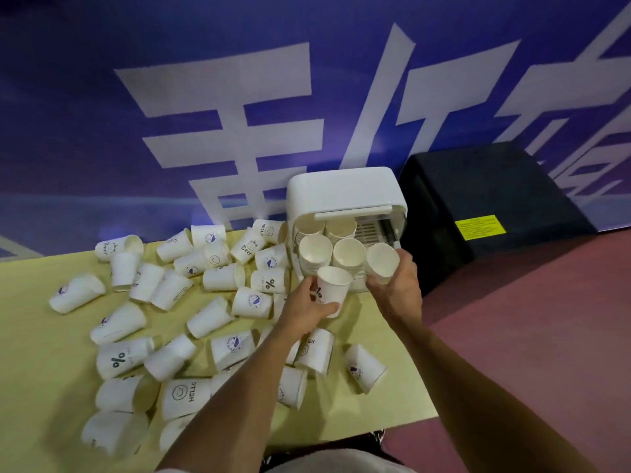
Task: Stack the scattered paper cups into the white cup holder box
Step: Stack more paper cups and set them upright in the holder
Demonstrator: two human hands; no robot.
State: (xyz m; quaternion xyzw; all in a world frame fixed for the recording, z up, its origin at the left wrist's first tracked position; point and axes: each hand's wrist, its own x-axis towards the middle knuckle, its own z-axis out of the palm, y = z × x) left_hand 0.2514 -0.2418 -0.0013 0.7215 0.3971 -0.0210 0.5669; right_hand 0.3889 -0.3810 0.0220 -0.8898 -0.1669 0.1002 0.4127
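Bottom edge, centre: two bare forearms reaching up-frame over a pale yellow worktop.

Lower left to mid left: scattered paper cups, white, lying mostly on their sides. Many touch or overlap. Prints include "HELLO" with a smiley, a "%" sign and a small blue emblem. A few more lie between and just right of the forearms.

Centre: left grip closed round the base and lower wall of a "%" cup. Held clear of the worktop, mouth tilted up and away, just in front of the box opening.

Right of centre: right grip wrapped round a plain cup, mouth toward the camera. Positioned at the lower right of the box opening, just beside the front stacks. Whether seated in the box or only held against it, not discernible.

Behind both grips: white cup holder box with rounded top and open front, standing at the far right end of the worktop. Inside, cup stacks in two rows, mouths outward, with a slotted panel visible at the rear right.

Right: dark red floor. Upper right: black case bearing a yellow label, just beside the box.

Top: blue banner with large white characters.
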